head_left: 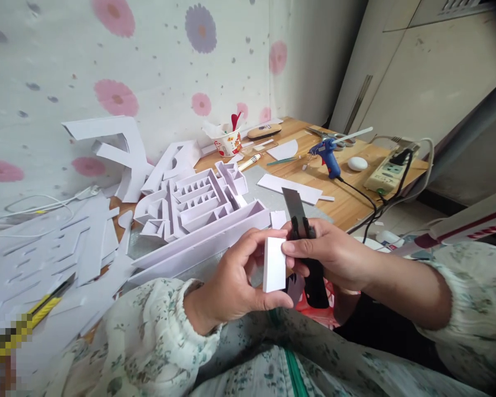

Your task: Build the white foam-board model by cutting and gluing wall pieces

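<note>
A small white foam board piece [275, 264] stands upright between the thumb and fingers of my left hand [242, 275]. My right hand [328, 248] is wrapped round a black utility knife [314, 275], its wide dark blade pointing up and away. The right thumb also touches the upper right edge of the white piece. Behind my hands, a white foam board structure with many small compartments [202, 204] lies on a grey cutting mat [254, 179].
Cut white sheets [53, 248] and a yellow knife [45, 309] lie at the left. Farther back are a paper cup [228, 144] and a brown case [264, 131]. A blue glue gun [327, 156] and a power strip [386, 175] with cables occupy the right side.
</note>
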{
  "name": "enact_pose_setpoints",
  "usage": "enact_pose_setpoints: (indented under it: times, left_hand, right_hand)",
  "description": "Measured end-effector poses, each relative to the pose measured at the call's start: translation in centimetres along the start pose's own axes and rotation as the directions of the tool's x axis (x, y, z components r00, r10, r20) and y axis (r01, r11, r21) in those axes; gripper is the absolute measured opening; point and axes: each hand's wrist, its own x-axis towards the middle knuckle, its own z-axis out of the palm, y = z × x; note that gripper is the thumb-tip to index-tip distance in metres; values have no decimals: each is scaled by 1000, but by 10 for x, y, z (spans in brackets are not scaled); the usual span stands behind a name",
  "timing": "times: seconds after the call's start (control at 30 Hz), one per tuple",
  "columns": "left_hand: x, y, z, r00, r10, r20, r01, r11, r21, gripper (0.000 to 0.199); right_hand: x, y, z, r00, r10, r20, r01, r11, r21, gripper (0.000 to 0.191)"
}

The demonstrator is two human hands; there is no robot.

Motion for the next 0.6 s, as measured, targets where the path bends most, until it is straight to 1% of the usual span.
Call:
enact_pose_setpoints:
  times: [0.07,0.1,0.13,0.17,0.2,0.23,0.3,0.33,0.37,0.43,0.5,0.6]
  left_hand:
    - [1,2,-1,997,46,-55,-42,996,74,67]
    - [2,4,-2,993,70,-90,-59,991,123,66]
    - [2,5,-2,989,82,-122,-61,984,169,64]
    - [2,6,-2,985,82,-151,-49,976,211,60]
    - [2,7,-2,983,66,-173,-21,968,251,57]
    - [1,7,-2,981,42,-188,14,957,289,55]
    - [-1,7,-1,979,3,-202,73,927,369,56]
    - [-1,6,-1,978,0,-208,87,907,412,58]
    - [-2,5,0,977,8,-212,91,888,451,59]
    - [-2,4,0,976,34,-214,80,861,503,60]
    - [-1,4,0,977,55,-208,63,852,520,59]
    - [0,6,-1,976,46,-212,66,868,492,57]
  right_hand:
    - [1,-4,1,1000,-24,-14,22,994,-111,22]
    - [1,-8,0,998,-51,-35,42,976,-212,22]
    - [1,-11,-1,994,-92,-65,64,937,-343,21]
    - [0,-15,-2,985,-146,-96,80,867,-491,20]
    - [-2,-18,-4,973,-203,-114,85,765,-638,19]
    - [-4,-21,-5,960,-257,-112,81,638,-766,17]
    - [-8,-23,-8,944,-325,-59,62,351,-934,9]
    - [-11,-23,-9,940,-341,-16,62,218,-974,9]
    - [-13,-23,-9,938,-345,31,71,104,-992,11]
    - [-16,-21,-7,931,-347,114,95,-70,-993,13]
    - [-16,-19,-5,917,-359,174,113,-184,-976,9]
    - [-14,-17,-3,887,-405,221,102,-295,-950,5]
